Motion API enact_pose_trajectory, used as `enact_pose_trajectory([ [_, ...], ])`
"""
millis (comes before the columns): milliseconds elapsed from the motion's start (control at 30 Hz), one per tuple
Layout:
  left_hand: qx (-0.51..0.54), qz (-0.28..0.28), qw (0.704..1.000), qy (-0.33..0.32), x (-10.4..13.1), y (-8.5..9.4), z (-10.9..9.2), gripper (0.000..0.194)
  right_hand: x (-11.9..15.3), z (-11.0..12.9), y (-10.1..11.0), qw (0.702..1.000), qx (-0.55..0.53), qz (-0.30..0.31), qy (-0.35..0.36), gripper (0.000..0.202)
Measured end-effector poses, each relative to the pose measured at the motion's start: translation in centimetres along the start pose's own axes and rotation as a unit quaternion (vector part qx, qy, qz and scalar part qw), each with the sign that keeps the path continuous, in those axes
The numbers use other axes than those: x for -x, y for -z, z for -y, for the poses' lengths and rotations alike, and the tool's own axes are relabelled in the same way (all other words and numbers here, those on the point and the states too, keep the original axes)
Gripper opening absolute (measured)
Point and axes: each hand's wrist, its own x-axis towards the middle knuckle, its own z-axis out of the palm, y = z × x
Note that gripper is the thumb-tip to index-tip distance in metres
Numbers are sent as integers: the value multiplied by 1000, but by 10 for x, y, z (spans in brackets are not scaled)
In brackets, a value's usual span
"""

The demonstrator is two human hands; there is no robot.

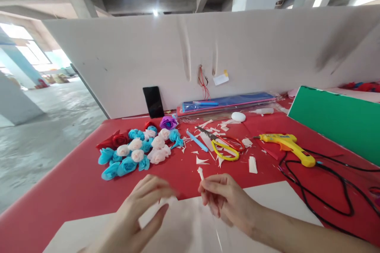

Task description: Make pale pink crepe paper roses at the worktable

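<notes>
My right hand (221, 197) pinches a small rolled white paper bud (201, 172) between thumb and fingers, its tip pointing up. A thin shiny strand (218, 237) hangs below that hand; I cannot tell whether it joins the bud. My left hand (145, 209) is raised to the left with thumb and fingers apart, holding nothing, its fingertips slightly blurred. Both hands are above a large white sheet (181, 225) at the near edge of the red table (80, 182). Beyond them lies a cluster of blue, white, red and purple paper flowers (138, 155).
Yellow-and-red-handled scissors (225, 151) and a blue pen (196, 140) lie among white paper scraps (253, 165). A yellow glue gun (286, 144) trails a black cable at right. A green board (335, 120), a phone (153, 102) and wrapped coloured sheets (228, 101) are farther back.
</notes>
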Motion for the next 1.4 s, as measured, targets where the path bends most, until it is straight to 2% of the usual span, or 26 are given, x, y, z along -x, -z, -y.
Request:
enact_pose_trajectory([
  [100,-58,5,998,23,-8,-13,13,23,2,-7,3,1000,5,25,-7,31],
  [200,-90,-10,994,56,-2,-20,20,28,3,-9,4,999,19,43,-13,30],
  [333,-94,1,993,66,5,-11,25,24,4,-8,6,998,34,53,-15,28],
  [500,-80,20,993,88,0,-3,31,19,5,-7,7,997,43,56,-14,26],
  [767,-57,40,991,112,-3,-4,22,19,5,-3,5,997,48,55,-16,24],
  [967,-46,58,990,117,-6,-1,23,17,7,-3,6,997,51,53,-12,22],
  [1167,-40,33,989,137,-3,-4,16,19,6,-2,7,997,47,52,-11,21],
  [1400,-60,8,989,137,-2,-4,15,7,7,-3,8,997,47,53,-12,21],
])
